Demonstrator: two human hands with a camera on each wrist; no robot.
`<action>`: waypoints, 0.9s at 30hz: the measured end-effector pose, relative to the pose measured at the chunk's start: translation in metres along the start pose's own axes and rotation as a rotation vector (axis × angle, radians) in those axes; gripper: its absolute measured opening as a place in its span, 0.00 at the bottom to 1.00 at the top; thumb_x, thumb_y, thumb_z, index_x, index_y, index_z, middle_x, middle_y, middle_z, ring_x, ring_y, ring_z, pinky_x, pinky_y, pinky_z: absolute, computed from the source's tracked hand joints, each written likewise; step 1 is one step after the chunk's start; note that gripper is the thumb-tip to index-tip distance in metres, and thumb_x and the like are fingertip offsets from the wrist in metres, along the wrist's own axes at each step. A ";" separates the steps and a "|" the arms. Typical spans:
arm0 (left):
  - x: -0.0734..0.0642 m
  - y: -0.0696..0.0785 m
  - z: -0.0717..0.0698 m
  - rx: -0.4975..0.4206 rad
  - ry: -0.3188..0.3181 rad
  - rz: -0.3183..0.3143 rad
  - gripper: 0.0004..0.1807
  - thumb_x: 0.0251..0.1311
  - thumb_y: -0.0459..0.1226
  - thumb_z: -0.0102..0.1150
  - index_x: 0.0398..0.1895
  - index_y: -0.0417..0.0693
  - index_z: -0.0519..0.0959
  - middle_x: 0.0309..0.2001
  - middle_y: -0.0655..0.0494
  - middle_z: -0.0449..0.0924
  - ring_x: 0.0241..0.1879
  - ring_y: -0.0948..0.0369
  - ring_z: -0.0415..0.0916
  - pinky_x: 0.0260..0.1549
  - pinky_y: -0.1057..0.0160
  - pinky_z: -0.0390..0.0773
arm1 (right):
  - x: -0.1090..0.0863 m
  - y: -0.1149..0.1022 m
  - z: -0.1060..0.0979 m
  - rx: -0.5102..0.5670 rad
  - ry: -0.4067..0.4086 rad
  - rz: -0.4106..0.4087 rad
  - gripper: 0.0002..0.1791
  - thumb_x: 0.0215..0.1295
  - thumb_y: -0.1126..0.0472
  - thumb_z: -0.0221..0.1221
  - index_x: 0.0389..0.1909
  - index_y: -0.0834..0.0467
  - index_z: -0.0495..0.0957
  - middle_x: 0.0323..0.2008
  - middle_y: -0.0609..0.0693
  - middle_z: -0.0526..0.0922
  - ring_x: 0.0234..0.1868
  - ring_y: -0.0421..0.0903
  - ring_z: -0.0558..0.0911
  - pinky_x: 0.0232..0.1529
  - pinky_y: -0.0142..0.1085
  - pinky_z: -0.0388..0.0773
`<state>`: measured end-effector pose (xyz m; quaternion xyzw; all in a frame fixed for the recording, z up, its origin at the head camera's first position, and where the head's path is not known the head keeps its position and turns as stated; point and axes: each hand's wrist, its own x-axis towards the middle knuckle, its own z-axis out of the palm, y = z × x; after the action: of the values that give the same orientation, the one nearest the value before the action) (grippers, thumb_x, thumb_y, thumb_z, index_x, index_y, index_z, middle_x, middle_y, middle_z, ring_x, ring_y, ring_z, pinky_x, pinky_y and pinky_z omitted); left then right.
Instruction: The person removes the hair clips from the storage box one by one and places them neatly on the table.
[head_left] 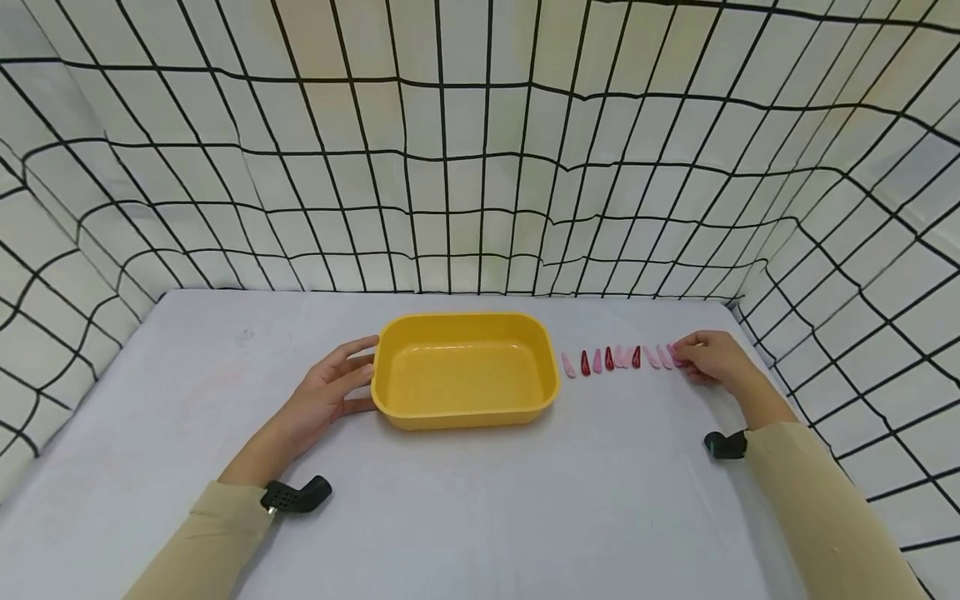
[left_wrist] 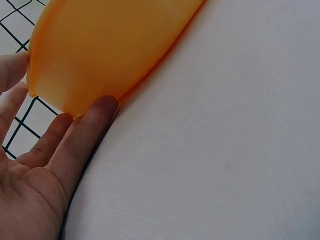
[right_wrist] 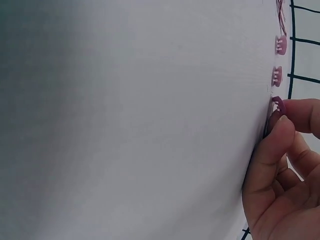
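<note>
**Grid-walled worktop, tub and clips**

Left hand point(head_left: 326, 398) is resting flat-fingered against the yellow tub point(head_left: 465, 371). Right hand point(head_left: 712, 358) is pinching the end hair clip point(right_wrist: 278, 106) on the pale worktop point(head_left: 525, 500), checked cloth walls point(head_left: 480, 167) beyond.

The light is soft and bright all over. A faint shadow lies under the yellow tub point(head_left: 465, 371). The grid wall point(head_left: 480, 167) bends near the edges. Both wrist views look blurry up close.
</note>
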<state>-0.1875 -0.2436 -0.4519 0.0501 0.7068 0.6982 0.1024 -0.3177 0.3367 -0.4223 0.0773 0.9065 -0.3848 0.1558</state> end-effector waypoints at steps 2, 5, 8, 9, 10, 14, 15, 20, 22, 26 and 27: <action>0.000 0.000 0.000 0.001 0.001 0.003 0.32 0.72 0.48 0.54 0.76 0.58 0.59 0.72 0.43 0.62 0.56 0.60 0.78 0.50 0.56 0.83 | 0.001 0.000 0.000 -0.007 -0.004 0.002 0.19 0.73 0.56 0.55 0.57 0.65 0.73 0.34 0.48 0.76 0.28 0.38 0.75 0.28 0.29 0.79; 0.001 -0.001 0.000 0.002 0.003 0.007 0.32 0.72 0.48 0.54 0.76 0.58 0.59 0.72 0.43 0.62 0.56 0.60 0.78 0.50 0.56 0.83 | 0.002 0.000 0.000 -0.011 -0.018 -0.001 0.19 0.73 0.57 0.55 0.56 0.66 0.73 0.34 0.48 0.76 0.28 0.38 0.75 0.28 0.29 0.80; 0.001 -0.001 0.001 0.000 0.008 0.001 0.32 0.72 0.48 0.54 0.76 0.58 0.59 0.72 0.43 0.62 0.56 0.60 0.78 0.50 0.55 0.84 | 0.004 0.000 -0.001 -0.012 -0.036 -0.014 0.20 0.73 0.57 0.55 0.56 0.67 0.73 0.34 0.48 0.76 0.28 0.38 0.75 0.28 0.29 0.80; 0.002 -0.001 0.001 0.001 0.009 0.001 0.32 0.72 0.48 0.54 0.76 0.58 0.59 0.72 0.43 0.62 0.56 0.60 0.78 0.50 0.55 0.84 | 0.004 0.000 -0.002 -0.013 -0.037 -0.015 0.20 0.73 0.56 0.55 0.57 0.67 0.73 0.34 0.48 0.76 0.28 0.38 0.75 0.28 0.29 0.80; 0.003 -0.001 0.001 0.002 0.011 0.000 0.32 0.72 0.48 0.54 0.76 0.58 0.59 0.72 0.43 0.62 0.56 0.60 0.78 0.50 0.55 0.84 | 0.005 0.000 -0.002 -0.011 -0.039 -0.018 0.21 0.73 0.56 0.55 0.58 0.67 0.73 0.34 0.48 0.77 0.28 0.39 0.75 0.29 0.29 0.81; 0.007 -0.002 0.003 0.000 0.011 0.000 0.32 0.72 0.49 0.55 0.76 0.59 0.59 0.72 0.45 0.62 0.56 0.59 0.78 0.50 0.55 0.84 | 0.005 0.003 -0.006 0.025 -0.041 -0.010 0.25 0.74 0.53 0.55 0.62 0.66 0.71 0.36 0.48 0.78 0.31 0.40 0.76 0.32 0.30 0.82; 0.008 -0.002 0.003 -0.002 0.009 0.000 0.32 0.72 0.49 0.55 0.76 0.59 0.59 0.72 0.45 0.62 0.56 0.59 0.78 0.51 0.55 0.83 | 0.005 0.004 -0.007 0.048 -0.040 -0.003 0.25 0.74 0.53 0.54 0.64 0.66 0.70 0.38 0.48 0.78 0.33 0.40 0.76 0.33 0.30 0.82; 0.013 -0.004 0.007 -0.017 -0.008 -0.002 0.32 0.72 0.48 0.55 0.76 0.59 0.59 0.72 0.45 0.62 0.57 0.58 0.77 0.51 0.54 0.83 | -0.004 0.006 -0.012 0.238 -0.047 0.001 0.31 0.76 0.48 0.52 0.70 0.64 0.64 0.43 0.48 0.76 0.38 0.40 0.77 0.39 0.29 0.82; 0.013 -0.006 0.007 -0.021 -0.007 -0.007 0.32 0.71 0.48 0.55 0.76 0.59 0.59 0.72 0.45 0.62 0.57 0.58 0.77 0.51 0.54 0.83 | -0.010 0.002 -0.009 0.368 -0.065 -0.010 0.30 0.75 0.48 0.53 0.69 0.62 0.64 0.43 0.47 0.77 0.38 0.38 0.78 0.39 0.28 0.82; 0.011 -0.008 0.007 -0.012 0.000 -0.016 0.33 0.71 0.49 0.55 0.76 0.59 0.59 0.72 0.45 0.62 0.56 0.58 0.78 0.51 0.55 0.83 | -0.023 -0.011 0.007 0.620 -0.129 -0.051 0.21 0.74 0.51 0.57 0.61 0.57 0.72 0.41 0.46 0.79 0.36 0.38 0.78 0.38 0.27 0.82; 0.011 -0.008 0.007 -0.012 0.001 -0.018 0.33 0.71 0.49 0.55 0.76 0.59 0.59 0.72 0.45 0.62 0.56 0.58 0.78 0.51 0.55 0.83 | -0.026 -0.016 0.012 0.662 -0.146 -0.065 0.17 0.73 0.52 0.57 0.57 0.55 0.74 0.40 0.46 0.79 0.36 0.38 0.78 0.38 0.27 0.81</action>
<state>-0.1956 -0.2344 -0.4608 0.0428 0.7030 0.7015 0.1086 -0.2950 0.3162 -0.4109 0.0668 0.7208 -0.6675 0.1745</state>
